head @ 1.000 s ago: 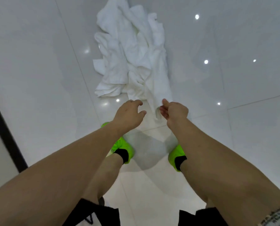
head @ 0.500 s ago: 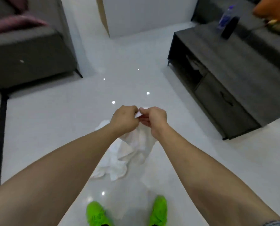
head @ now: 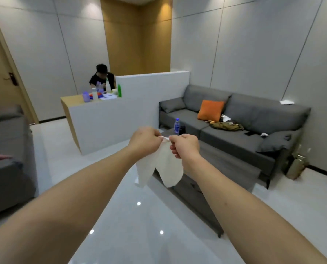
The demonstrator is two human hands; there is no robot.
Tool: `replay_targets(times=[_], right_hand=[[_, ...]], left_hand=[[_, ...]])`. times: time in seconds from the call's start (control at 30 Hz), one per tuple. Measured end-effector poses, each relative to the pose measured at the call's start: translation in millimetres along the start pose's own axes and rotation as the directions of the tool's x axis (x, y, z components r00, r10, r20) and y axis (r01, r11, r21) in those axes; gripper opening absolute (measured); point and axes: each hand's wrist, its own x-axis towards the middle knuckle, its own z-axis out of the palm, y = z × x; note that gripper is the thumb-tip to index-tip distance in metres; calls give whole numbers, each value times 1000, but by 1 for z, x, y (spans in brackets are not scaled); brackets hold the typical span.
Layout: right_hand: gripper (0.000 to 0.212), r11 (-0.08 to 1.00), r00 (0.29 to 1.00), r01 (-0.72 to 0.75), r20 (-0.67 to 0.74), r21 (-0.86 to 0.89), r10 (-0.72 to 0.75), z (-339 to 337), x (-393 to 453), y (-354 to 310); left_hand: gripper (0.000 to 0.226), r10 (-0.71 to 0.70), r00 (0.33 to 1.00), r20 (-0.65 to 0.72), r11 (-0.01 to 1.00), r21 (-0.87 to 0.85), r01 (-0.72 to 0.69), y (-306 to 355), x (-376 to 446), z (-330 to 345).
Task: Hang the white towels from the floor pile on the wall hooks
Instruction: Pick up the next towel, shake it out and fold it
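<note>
Fingers of the left hand [head: 144, 140] were curled round the top edge of a white towel [head: 159, 168], and the right hand [head: 185, 146], just beside it, pinched the same edge. Half a second earlier that towel had only just left the floor pile; now it hung clear in front of the chest, with the view raised from the tiles to the room. I judged the pickup done and the carry to the wall hooks next, though no hooks showed. Left to right, a counter [head: 73, 101] bore several bottles whose contents could not be made out; a water bottle [head: 176, 125] stood on the low table [head: 225, 162] beyond the hands, its fill unclear.
</note>
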Motion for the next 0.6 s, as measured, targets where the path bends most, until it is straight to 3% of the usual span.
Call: replay_targets(times=[0.17,0.27,0.37,0.47,0.6], right_hand=[[21,997,994,62,-87,-54,-67,-87,35,-23],[29,974,971,172,-144,-145,-193,-134,62,-22],[39,958,967,227,-79,-174,-243,-174,83,-24],[33,960,966,231,-79,-156,-245,-227,121,-28],[22,910,940,182,-204,-373,-272,-306,178,-40]], left_hand=[[20,135,991,-10,991,23,-135,83,45,29],[22,236,971,-27,971,-16,-237,126,76,56],[27,299,952,-63,946,-114,-304,169,108,84],[18,377,924,-67,908,-168,-383,225,155,122],[21,480,872,-95,847,-208,-489,302,216,167]])
